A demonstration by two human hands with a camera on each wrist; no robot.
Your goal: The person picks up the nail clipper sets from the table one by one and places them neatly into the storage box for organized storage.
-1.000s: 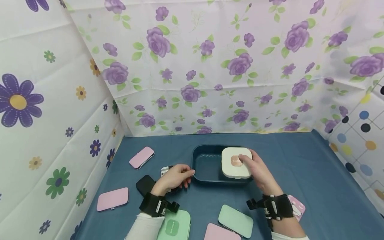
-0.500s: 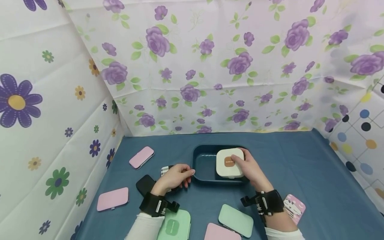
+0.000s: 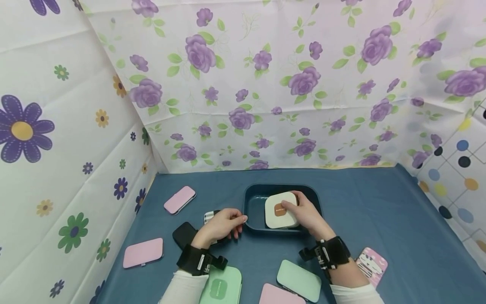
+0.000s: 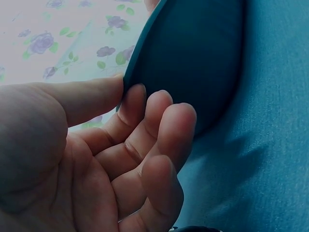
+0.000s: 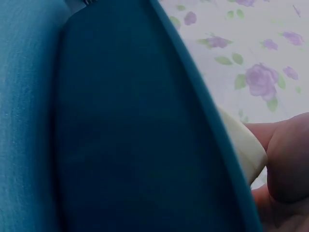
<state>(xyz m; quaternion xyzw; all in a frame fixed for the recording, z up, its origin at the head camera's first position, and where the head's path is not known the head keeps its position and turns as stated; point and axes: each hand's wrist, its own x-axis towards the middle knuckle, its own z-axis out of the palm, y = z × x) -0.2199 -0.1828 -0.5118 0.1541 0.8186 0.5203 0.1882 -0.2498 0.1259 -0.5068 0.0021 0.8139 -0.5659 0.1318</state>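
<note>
My right hand (image 3: 307, 213) grips a cream square case (image 3: 271, 211) with a brown label, thumb on its lid. The case is tilted over the inside of the dark blue tray (image 3: 254, 230). In the right wrist view the tray's wall (image 5: 125, 121) hides most of the cream case (image 5: 244, 145). My left hand (image 3: 220, 228) is at the tray's left end; in the left wrist view its thumb and forefinger (image 4: 133, 104) pinch the tray's rim, the other fingers curled beside the wall. Under the left hand lie a black case (image 3: 184, 234) and a black-and-white checked case (image 3: 209, 215), partly hidden.
Two pink cases (image 3: 143, 253) lie on the left of the blue cloth. Nearer the front are a large mint case (image 3: 220, 287), a slim mint case (image 3: 300, 279) and a pink case (image 3: 279, 295). A patterned pink case (image 3: 372, 266) lies by the right forearm.
My right hand has moved left and slightly toward me with the cream case, which now tilts more over the tray. The left hand has stayed at the tray's left end.
</note>
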